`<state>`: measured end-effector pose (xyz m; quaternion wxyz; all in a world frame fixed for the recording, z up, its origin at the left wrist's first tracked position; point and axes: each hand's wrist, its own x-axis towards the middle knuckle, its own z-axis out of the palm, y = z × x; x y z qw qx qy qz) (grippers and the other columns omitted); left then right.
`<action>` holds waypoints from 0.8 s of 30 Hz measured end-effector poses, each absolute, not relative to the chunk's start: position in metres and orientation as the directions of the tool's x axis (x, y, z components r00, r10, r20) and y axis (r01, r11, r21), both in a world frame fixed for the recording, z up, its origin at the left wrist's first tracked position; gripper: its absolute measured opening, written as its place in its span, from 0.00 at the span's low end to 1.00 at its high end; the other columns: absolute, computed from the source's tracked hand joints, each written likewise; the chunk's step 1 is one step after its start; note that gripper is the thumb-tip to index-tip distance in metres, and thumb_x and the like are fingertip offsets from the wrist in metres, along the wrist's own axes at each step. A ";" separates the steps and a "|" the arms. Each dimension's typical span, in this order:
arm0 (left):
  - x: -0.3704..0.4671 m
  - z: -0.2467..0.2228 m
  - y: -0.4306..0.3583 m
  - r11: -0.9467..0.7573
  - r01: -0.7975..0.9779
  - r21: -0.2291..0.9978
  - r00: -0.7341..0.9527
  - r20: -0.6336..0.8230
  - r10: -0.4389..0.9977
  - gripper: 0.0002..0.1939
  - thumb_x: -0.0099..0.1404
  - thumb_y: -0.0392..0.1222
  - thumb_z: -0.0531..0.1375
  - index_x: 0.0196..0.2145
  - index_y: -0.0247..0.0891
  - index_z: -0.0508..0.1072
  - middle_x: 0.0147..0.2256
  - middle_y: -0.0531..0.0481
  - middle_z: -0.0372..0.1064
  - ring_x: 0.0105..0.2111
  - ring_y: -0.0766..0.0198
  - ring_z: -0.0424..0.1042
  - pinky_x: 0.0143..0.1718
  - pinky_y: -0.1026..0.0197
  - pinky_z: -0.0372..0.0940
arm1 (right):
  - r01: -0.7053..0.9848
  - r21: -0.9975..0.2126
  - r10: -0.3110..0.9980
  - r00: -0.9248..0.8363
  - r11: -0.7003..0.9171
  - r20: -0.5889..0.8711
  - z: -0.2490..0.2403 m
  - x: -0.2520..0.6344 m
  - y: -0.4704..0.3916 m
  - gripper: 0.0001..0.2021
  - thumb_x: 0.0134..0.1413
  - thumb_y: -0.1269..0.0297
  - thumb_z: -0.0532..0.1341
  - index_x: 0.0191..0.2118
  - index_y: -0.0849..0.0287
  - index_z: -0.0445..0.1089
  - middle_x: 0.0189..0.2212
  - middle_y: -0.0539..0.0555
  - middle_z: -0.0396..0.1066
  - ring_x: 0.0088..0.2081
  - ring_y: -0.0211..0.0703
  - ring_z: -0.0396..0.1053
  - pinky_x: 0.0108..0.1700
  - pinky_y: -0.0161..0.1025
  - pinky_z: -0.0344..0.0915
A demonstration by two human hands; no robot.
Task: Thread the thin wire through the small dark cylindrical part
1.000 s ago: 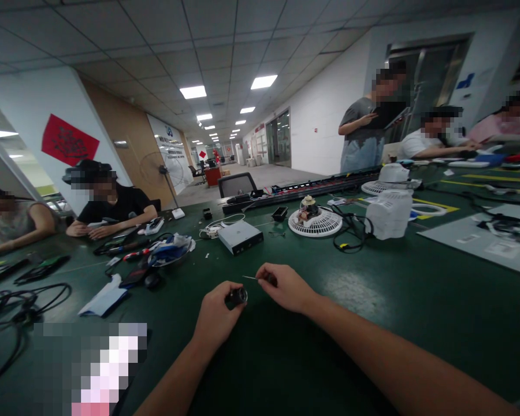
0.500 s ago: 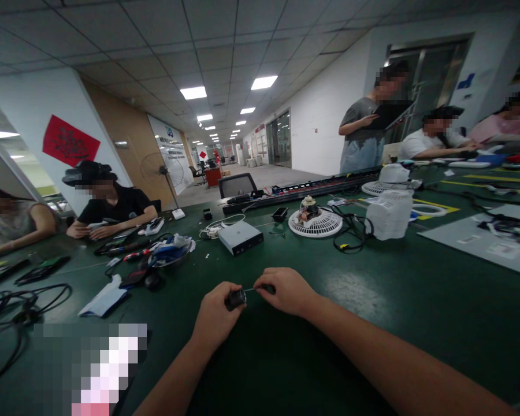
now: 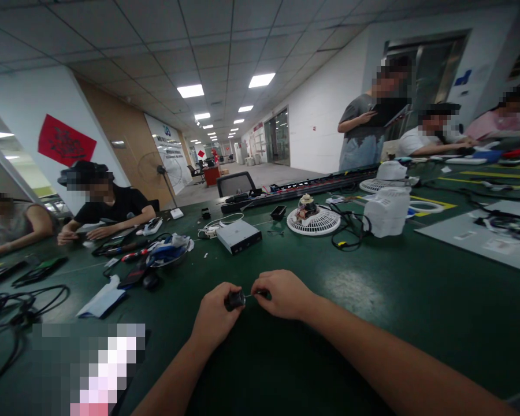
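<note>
A small black cylinder (image 3: 235,299) is gripped in my left hand (image 3: 214,312), its open-looking end facing right. My right hand (image 3: 283,293) is closed around the dark handle of a thin tool (image 3: 263,293). The tool's slim metal shaft points left and its tip is at or close to the cylinder's right end; contact cannot be made out. Both hands are above the dark green table (image 3: 303,358). Beyond them sits a silver disc drive (image 3: 239,236).
Farther back are a white fan grille with a motor (image 3: 314,218), a white plastic housing (image 3: 386,212) and black cables (image 3: 353,231). At left lie a light blue cloth (image 3: 101,299), a bowl (image 3: 169,254) and tangled cables. Several people are around the table.
My right hand has shifted slightly left, and less of the tool's shaft shows between the hands. The camera view has moved a little.
</note>
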<state>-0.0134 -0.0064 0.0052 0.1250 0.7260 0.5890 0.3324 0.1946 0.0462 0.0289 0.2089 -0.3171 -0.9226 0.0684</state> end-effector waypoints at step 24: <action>-0.010 0.006 -0.008 -0.224 0.778 0.586 0.034 0.318 0.948 0.17 0.57 0.42 0.63 0.46 0.41 0.75 0.40 0.48 0.77 0.39 0.56 0.75 0.42 0.54 0.69 | 0.582 -0.110 0.553 -0.673 0.806 0.490 0.034 0.194 0.046 0.08 0.59 0.69 0.60 0.40 0.54 0.76 0.37 0.52 0.73 0.41 0.43 0.62 0.40 0.41 0.53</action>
